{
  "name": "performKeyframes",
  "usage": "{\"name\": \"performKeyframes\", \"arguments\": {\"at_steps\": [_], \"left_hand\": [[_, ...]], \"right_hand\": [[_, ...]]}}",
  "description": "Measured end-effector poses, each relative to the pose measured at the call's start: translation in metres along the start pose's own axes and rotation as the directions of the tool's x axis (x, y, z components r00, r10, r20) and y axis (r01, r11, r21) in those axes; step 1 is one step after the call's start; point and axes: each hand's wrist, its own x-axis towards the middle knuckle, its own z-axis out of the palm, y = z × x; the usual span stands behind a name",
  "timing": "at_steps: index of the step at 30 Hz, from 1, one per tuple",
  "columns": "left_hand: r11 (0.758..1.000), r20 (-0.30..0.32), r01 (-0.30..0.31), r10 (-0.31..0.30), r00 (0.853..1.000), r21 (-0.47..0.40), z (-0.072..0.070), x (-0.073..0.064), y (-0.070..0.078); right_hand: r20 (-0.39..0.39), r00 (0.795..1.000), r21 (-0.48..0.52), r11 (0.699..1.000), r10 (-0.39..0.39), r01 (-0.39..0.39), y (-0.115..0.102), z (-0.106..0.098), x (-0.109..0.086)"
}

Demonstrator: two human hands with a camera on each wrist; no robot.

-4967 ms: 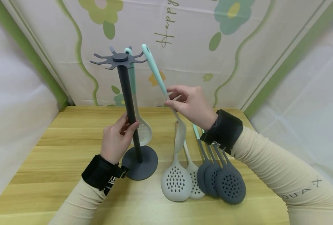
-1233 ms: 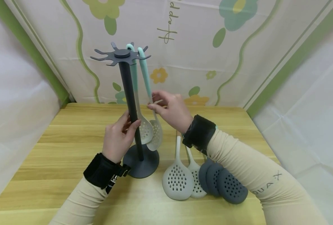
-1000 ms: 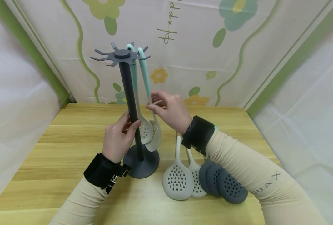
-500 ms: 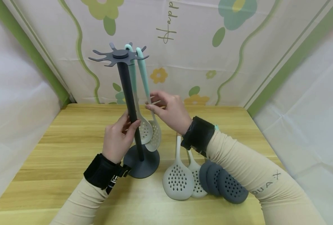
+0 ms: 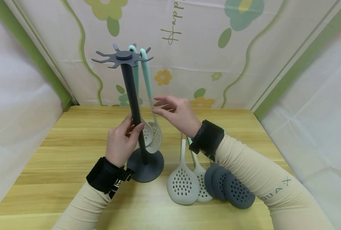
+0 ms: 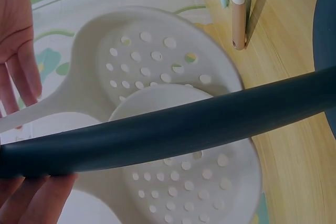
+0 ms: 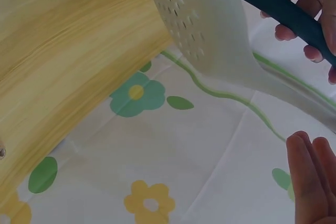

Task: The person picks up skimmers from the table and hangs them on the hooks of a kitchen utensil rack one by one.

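My left hand (image 5: 121,140) grips the post of a dark utensil stand (image 5: 130,92), which stands upright on its round base. Two pale slotted spoons with mint handles hang from hooks at the far right side of its top. The outer slotted spoon (image 5: 146,76) has its perforated bowl low beside the post, overlapping the inner slotted spoon (image 5: 148,131). Close to the outer handle is my right hand (image 5: 182,113), its fingers extended and not wrapped round it. In the right wrist view its straight fingers (image 7: 304,182) show apart from the pale neck.
On the wooden table (image 5: 58,159) to the right lie a broad pale slotted turner (image 5: 183,188), another pale slotted utensil (image 5: 201,183) and several dark grey utensils (image 5: 238,191). My right forearm passes over their handles. A flowered cloth (image 5: 199,70) hangs behind the table.
My right hand brought the outer slotted spoon left onto a hook, then released its handle and drew slightly right. The spoon now hangs closer to the post. My left hand keeps its hold.
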Motion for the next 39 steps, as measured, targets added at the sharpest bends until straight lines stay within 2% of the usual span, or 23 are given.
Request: {"name": "performKeyframes", "arguments": {"at_steps": [11,29,39], "left_hand": [[1.0,-0.004,0.012,-0.012,1.0,-0.004,0.001,-0.001,-0.001],[1.0,-0.005,0.013,-0.013,1.0,-0.008,0.003,0.001,0.001],[1.0,-0.001,0.019,-0.019,1.0,-0.013,0.0,-0.002,0.002]], "right_hand": [[-0.021,1.0,-0.024,1.0,0.002,-0.002,0.013,-0.008,-0.004],[-0.043,0.993,-0.075,0.991,0.108,-0.111,0.035,-0.023,-0.014],[-0.057,0.99,-0.134,0.982,0.128,-0.134,0.039,-0.026,-0.019]]}}
